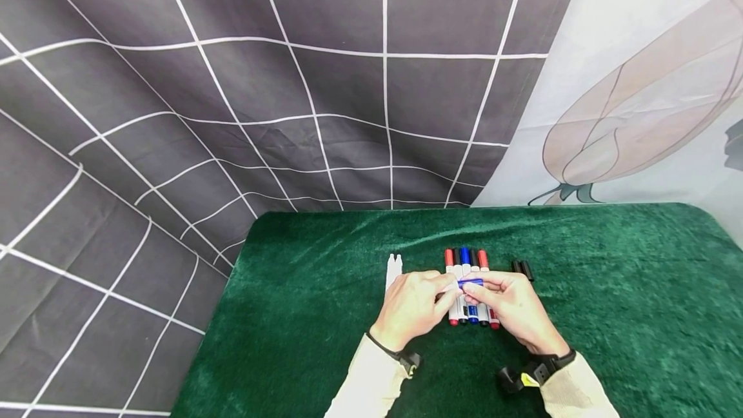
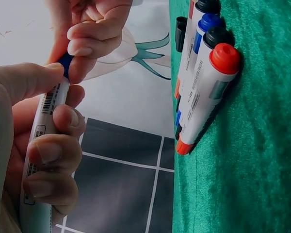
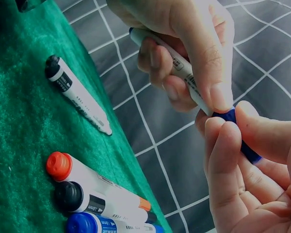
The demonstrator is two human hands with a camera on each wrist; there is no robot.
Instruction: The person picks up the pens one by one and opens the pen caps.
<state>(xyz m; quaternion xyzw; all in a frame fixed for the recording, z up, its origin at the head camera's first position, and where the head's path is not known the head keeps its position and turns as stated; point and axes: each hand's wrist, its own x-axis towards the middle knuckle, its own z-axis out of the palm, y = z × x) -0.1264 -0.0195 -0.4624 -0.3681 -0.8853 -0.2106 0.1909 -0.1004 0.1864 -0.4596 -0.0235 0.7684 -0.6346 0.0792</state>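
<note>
My left hand [image 1: 413,307] grips the white barrel of a blue marker [image 2: 36,216], with fingers wrapped along its length. Fingertips and thumb of my right hand [image 1: 515,305] pinch the marker's blue cap [image 3: 250,151], and the two hands meet where cap and barrel join. In the head view the blue cap [image 1: 473,281] points right, above a row of capped markers. Red, black and blue markers lie side by side in that row, with a red marker [image 2: 203,92] nearest in the left wrist view. Part of the row is hidden behind my hands.
Two white markers without caps [image 1: 394,266] lie left of the row, partly behind my left hand; the right wrist view shows one uncapped black marker [image 3: 82,99]. Two black caps [image 1: 522,269] lie beyond my right hand. Green cloth [image 1: 302,315] covers the table, and curtains hang behind.
</note>
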